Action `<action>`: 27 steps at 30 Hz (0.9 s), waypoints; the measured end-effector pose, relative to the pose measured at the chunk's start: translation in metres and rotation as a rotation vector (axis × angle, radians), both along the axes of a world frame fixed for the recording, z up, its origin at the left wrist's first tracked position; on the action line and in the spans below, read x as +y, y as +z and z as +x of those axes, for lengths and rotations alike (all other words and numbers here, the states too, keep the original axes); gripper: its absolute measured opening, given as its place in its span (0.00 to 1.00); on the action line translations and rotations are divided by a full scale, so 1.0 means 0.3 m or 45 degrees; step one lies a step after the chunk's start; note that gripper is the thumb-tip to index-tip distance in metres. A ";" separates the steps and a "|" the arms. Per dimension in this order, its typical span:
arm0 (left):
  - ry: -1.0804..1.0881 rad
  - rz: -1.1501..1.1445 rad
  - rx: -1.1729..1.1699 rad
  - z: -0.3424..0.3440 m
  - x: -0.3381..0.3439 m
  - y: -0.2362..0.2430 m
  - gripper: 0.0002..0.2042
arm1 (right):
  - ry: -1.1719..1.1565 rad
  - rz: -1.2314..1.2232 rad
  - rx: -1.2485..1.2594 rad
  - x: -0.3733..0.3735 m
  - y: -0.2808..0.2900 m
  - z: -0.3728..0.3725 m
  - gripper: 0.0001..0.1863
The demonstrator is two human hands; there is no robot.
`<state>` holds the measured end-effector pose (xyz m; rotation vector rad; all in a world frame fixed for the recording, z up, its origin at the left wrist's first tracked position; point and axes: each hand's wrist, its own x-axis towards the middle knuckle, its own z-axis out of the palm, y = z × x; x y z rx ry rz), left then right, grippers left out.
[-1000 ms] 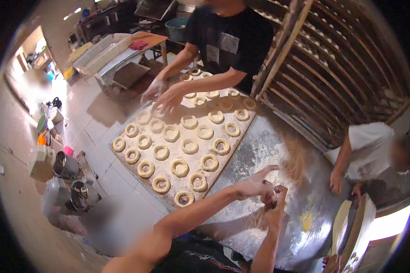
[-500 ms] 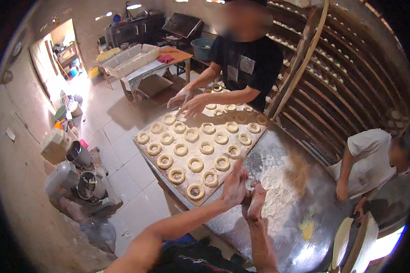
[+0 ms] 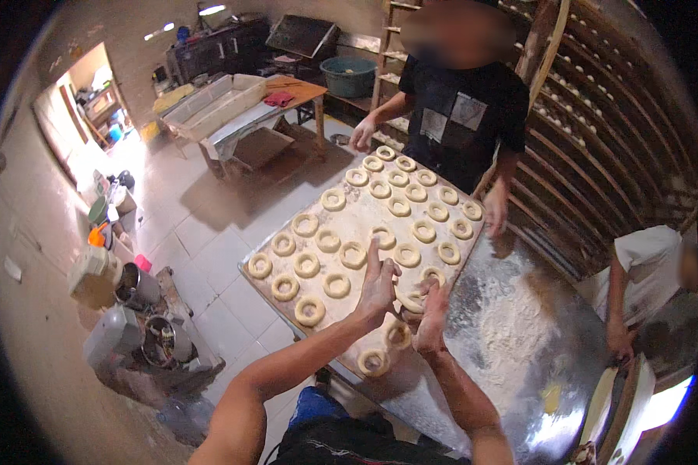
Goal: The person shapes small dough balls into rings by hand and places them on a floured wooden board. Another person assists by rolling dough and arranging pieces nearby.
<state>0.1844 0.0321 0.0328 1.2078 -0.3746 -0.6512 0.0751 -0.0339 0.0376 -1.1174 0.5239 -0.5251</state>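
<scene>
1. The left hand [image 3: 378, 291] is seen over the near end of the floured board [image 3: 364, 225], which lies on the metal worktop [image 3: 566, 310].
2. Its fingers are spread and open, with one finger raised; nothing is gripped by it.
3. The right hand [image 3: 432, 316] is held just beside the left one, at the right edge of the board.
4. A dough ring [image 3: 413, 301] is found between the 2 hands; it is touched by the fingertips of both.
5. Whether the right grip is closed around this ring cannot be told, because the fingers cover it partly.
6. 2 more dough rings are placed just below the hands: one [image 3: 398, 335] near the right wrist and one [image 3: 373, 362] at the near corner of the board.
7. Many other rings are laid in rows over the rest of the board, well apart from the hands.
8. A patch of loose flour [image 3: 512, 325] is spread on the worktop, to the right of the right hand.
9. At the far end of the board a person in a black shirt [image 3: 461, 116] is standing, with a hand [image 3: 362, 133] near the far rings.
10. A wooden rack [image 3: 613, 139] is seen behind, on the right side.
</scene>
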 end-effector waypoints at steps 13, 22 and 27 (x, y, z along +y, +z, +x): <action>0.013 -0.313 -1.703 0.560 -0.024 -0.075 0.12 | 0.155 -0.230 -0.064 -0.033 -0.100 0.562 0.12; -0.036 0.159 -1.377 0.682 -0.092 -0.165 0.16 | -0.050 -0.292 0.107 -0.066 -0.118 0.733 0.10; 0.072 0.136 -0.240 0.717 -0.108 -0.133 0.25 | -0.219 -0.486 0.188 -0.090 -0.157 0.777 0.11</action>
